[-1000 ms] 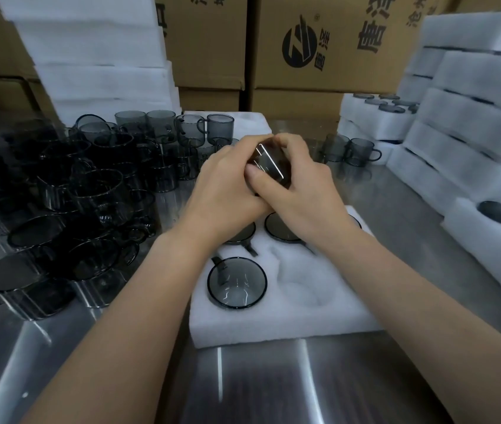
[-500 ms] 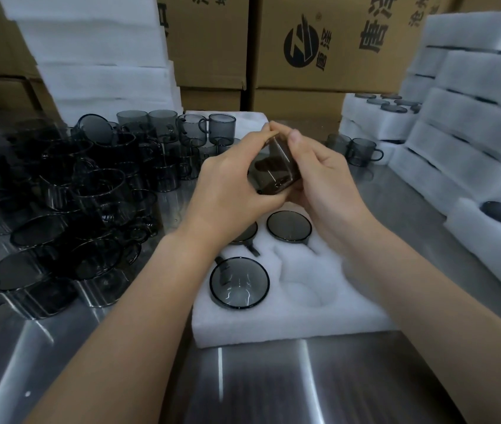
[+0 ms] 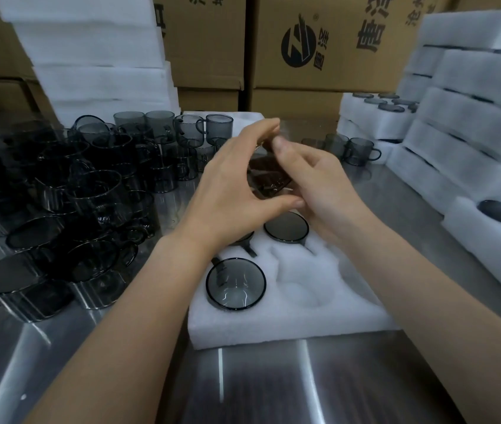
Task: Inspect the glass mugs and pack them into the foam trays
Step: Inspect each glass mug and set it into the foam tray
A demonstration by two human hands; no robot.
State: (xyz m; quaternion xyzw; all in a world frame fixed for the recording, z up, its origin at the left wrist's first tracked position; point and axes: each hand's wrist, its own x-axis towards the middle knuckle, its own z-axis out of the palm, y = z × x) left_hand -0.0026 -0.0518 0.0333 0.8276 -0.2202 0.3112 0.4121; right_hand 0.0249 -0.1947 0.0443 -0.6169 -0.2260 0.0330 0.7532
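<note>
Gripping a smoky cylindrical glass mug [image 3: 269,179], left hand [image 3: 231,191] and right hand [image 3: 319,182] meet.

One wide-angle view, taken from the person's head, looks forward and down across the worktop [image 3: 258,387]. The left hand [image 3: 231,191] and right hand [image 3: 325,185] sit close at mid-frame above a tray [image 3: 304,325]; boxes [image 3: 335,56] close the far side

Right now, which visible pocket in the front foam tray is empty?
The near-row pocket right of the closest packed mug; the other visible pockets each hold a mug.
</note>
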